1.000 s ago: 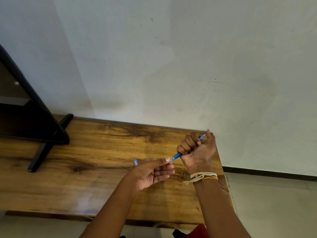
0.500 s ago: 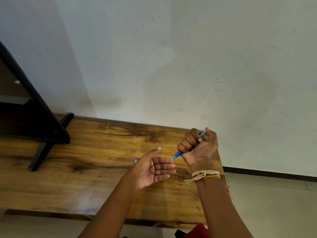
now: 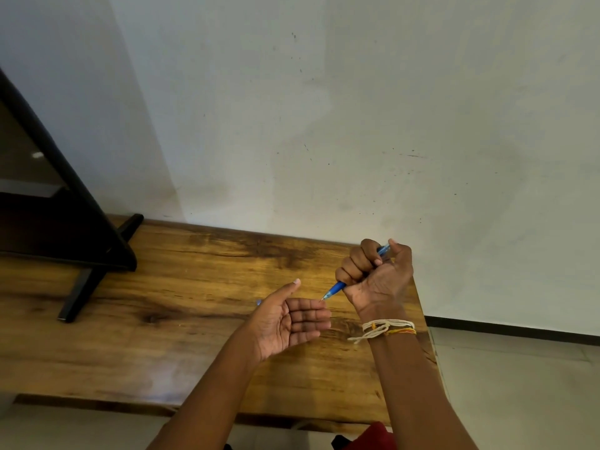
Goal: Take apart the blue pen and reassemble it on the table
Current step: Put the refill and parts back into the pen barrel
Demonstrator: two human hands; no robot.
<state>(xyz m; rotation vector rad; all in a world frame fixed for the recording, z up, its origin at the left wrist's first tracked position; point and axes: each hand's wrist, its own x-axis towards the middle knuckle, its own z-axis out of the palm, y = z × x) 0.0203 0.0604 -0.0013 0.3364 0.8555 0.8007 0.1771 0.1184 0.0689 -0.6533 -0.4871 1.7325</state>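
My right hand (image 3: pixel 376 274) is closed in a fist around the blue pen (image 3: pixel 336 288), above the right end of the wooden table (image 3: pixel 162 303). The pen's tip sticks out below the fist and points down-left; its top end shows between thumb and forefinger. My left hand (image 3: pixel 289 319) is held palm up with fingers together and thumb raised, just below and left of the tip, holding nothing. A small blue piece (image 3: pixel 258 302) peeks out on the table behind the left hand, mostly hidden.
A black stand (image 3: pixel 81 254) with angled legs occupies the table's left end. The table's right edge lies just past my right wrist, with tiled floor (image 3: pixel 519 384) beyond. A pale wall rises behind the table.
My left hand let go of the pen's tip, opened its palm upward and raised the thumb. The right fist rose slightly with the pen.
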